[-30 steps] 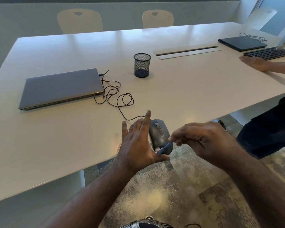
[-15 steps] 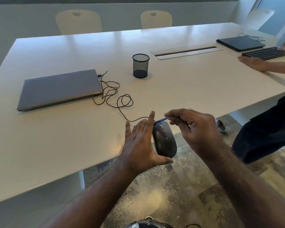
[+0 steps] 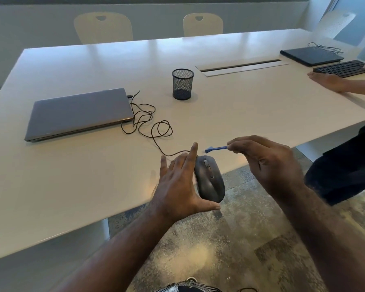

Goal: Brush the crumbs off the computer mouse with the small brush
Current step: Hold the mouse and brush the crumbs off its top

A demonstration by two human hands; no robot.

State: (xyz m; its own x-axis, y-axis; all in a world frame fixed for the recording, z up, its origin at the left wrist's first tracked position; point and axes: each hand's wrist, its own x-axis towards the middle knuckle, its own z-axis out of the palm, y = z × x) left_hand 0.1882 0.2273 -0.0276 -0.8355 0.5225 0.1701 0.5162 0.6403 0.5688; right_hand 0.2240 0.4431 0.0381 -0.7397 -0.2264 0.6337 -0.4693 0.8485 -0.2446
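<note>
Pinching brush (image 3: 216,149), right fingers (image 3: 236,144); mesh cup (image 3: 182,85) upright

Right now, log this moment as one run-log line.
left hand: flat against wired mouse at table edge | right hand: pinches small blue brush | brush: off mouse, beyond its front end

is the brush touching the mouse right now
Apart. The head view shows the blue brush, pinched in the right hand, past the mouse front, with a strip of table showing between them.
</note>
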